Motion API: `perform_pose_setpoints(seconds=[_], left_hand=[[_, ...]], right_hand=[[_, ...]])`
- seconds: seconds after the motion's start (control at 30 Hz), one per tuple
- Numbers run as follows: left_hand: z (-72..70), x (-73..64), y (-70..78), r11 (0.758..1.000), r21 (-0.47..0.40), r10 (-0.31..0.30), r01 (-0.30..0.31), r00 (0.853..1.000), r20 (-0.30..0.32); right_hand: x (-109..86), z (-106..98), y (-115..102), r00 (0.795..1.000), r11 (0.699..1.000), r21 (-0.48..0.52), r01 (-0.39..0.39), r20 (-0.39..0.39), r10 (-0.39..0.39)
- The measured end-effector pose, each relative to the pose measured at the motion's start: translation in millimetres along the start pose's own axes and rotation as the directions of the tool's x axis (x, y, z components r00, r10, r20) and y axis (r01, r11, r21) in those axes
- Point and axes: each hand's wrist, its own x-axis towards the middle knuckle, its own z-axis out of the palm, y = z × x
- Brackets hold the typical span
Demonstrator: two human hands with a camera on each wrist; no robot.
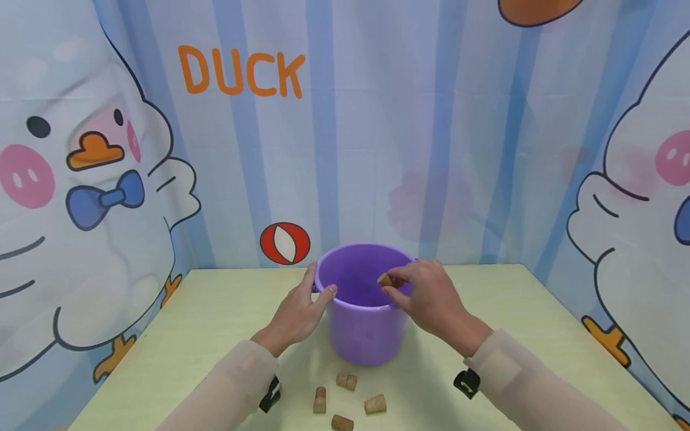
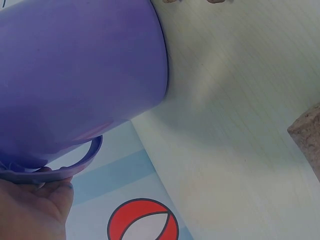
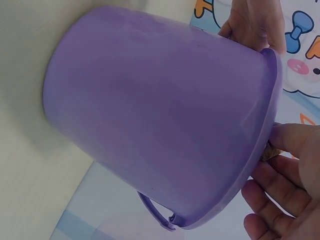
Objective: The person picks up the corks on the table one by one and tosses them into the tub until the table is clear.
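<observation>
A purple bucket (image 1: 366, 335) stands upright on the table. My left hand (image 1: 299, 311) grips its left side at the rim, thumb over the edge and fingers by the handle (image 2: 85, 162). Over the bucket's mouth, my right hand (image 1: 431, 296) pinches a cork (image 1: 385, 279) between thumb and fingers. In the right wrist view that cork (image 3: 270, 151) shows only partly, just past the rim. Several corks lie in front of the bucket, among them one cork (image 1: 347, 381) nearest to it and another cork (image 1: 375, 404) to the right. The bucket's bottom inside is hidden.
The pale yellow table (image 1: 215, 335) ends at a curtain (image 1: 372, 131) printed with ducks and stripes, just behind the bucket. Two more corks, an upright-lying cork (image 1: 320, 400) and a darker cork (image 1: 342, 422), lie near the front edge of the head view.
</observation>
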Motion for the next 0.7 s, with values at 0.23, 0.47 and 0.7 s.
perform_pose_setpoints(seconds=[0.23, 0.47, 0.7], left_hand=[[0.2, -0.4, 1.7, 1.0, 0.0, -0.005, 0.005, 1.0, -0.002], [0.3, -1.1, 1.2, 1.0, -0.001, -0.007, 0.007, 1.0, -0.004], [0.7, -1.0, -0.3, 1.0, 0.0, -0.011, 0.011, 1.0, -0.003]], right_hand=[[2.3, 3.2, -0.7, 0.998, 0.999, 0.013, -0.045, 0.045, 0.045], [3.0, 4.3, -0.4, 0.984, 0.988, 0.079, -0.133, 0.128, 0.122], [2.2, 3.2, -0.3, 0.958, 0.967, 0.093, -0.239, 0.186, 0.219]])
